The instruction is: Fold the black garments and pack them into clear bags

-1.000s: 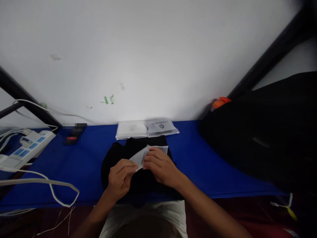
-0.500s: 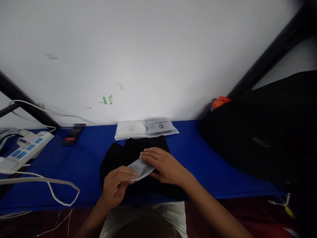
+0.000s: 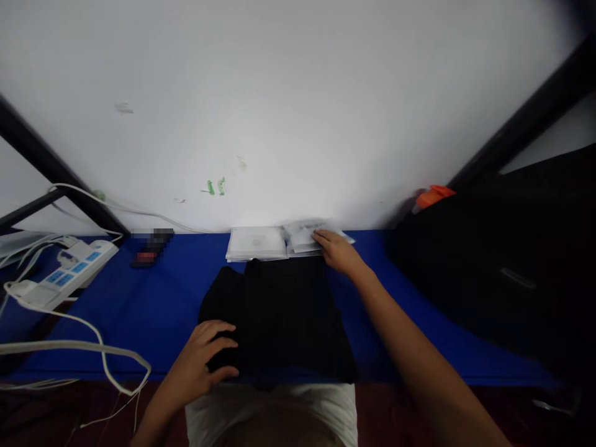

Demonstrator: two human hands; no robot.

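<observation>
A folded black cloth (image 3: pixel 288 316) lies at the front edge of the blue surface. My left hand (image 3: pixel 209 357) rests at its left side, fingers apart and holding nothing. Farther back, my right hand (image 3: pixel 338 248) reaches to a pale, see-through plastic packet (image 3: pixel 305 238) on the right-hand pile by the wall. Its fingertips are on the packet; the thumb is hidden underneath. A pile of white packets (image 3: pixel 256 243) lies directly to the left, side by side with that pile.
A power strip (image 3: pixel 69 276) with white cables (image 3: pixel 125 354) occupies the left end. A dark, partly blurred-out object (image 3: pixel 151 248) lies near the wall. A large black bag (image 3: pixel 488 279) stands at right, with an orange item (image 3: pixel 435 196) behind it.
The packet that both hands held over the black cloth is now at the right-hand pile, under my right hand. My left hand has let go and moved slightly down and left.
</observation>
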